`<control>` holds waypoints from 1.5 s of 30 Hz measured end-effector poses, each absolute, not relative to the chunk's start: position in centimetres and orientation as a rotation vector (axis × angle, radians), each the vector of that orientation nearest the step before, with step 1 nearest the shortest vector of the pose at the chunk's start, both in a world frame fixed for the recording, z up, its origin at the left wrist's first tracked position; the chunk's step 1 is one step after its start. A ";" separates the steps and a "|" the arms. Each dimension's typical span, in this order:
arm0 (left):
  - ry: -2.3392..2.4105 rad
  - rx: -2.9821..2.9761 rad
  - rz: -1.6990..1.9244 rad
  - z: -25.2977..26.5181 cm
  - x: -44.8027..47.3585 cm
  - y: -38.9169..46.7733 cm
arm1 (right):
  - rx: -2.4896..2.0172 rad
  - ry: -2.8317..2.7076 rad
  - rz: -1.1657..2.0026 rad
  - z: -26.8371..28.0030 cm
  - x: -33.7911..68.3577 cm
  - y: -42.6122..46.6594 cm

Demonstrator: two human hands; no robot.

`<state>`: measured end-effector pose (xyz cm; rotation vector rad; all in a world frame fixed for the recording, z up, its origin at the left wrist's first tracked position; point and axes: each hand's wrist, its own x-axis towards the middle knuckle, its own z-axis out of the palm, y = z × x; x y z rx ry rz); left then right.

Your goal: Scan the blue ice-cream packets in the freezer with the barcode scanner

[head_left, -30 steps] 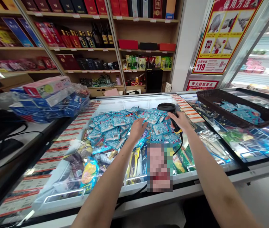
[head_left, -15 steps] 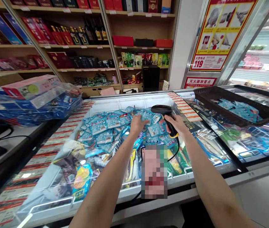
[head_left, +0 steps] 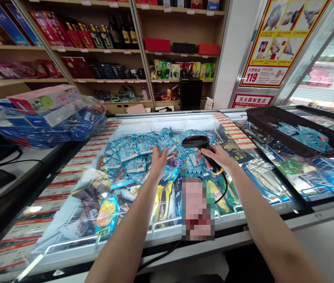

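Note:
My left hand (head_left: pixel 158 162) is over the pile of small blue packets (head_left: pixel 130 153). Its fingers and thumb are at the lower edge of one blue packet (head_left: pixel 167 143), which shows a barcode and seems gripped there. In my right hand (head_left: pixel 217 158) is a black handheld barcode scanner (head_left: pixel 195 142), held by its handle. The scanner's head points left, above more packets. Its cable (head_left: pixel 225 188) loops down past a phone-shaped item (head_left: pixel 198 208) whose face is blurred out. The packets lie on the glass top of a chest freezer (head_left: pixel 167 118).
At left, plastic-wrapped blue boxes (head_left: pixel 40 127) carry a pink box (head_left: pixel 43 98). A dark brown basket (head_left: pixel 252 114) on the right holds more blue packets. Price-label strips (head_left: pixel 75 177) line the freezer's left side. Stocked shelves (head_left: pixel 96 50) stand behind.
My left hand has moved left, along with a blue packet. The scanner has shifted slightly relative to the pile and is still in my right hand. The camera view has shifted a little.

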<state>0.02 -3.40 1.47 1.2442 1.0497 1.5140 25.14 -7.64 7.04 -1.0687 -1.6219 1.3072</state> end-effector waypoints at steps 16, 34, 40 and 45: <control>1.053 1.236 1.533 1.4 -0.1 -3.1 | -1.041 -1.835 1.186 7.0 23.9 -7.9; 1.110 1.302 1.496 1.5 0.2 -3.3 | -1.036 -1.775 1.207 7.1 23.8 -8.1; 1.582 1.647 1.530 2.9 -0.8 -3.5 | -1.049 -1.646 1.225 6.9 24.1 -7.9; 2.063 1.763 1.559 4.0 -4.7 -3.0 | -1.051 -1.531 1.259 6.4 24.5 -7.4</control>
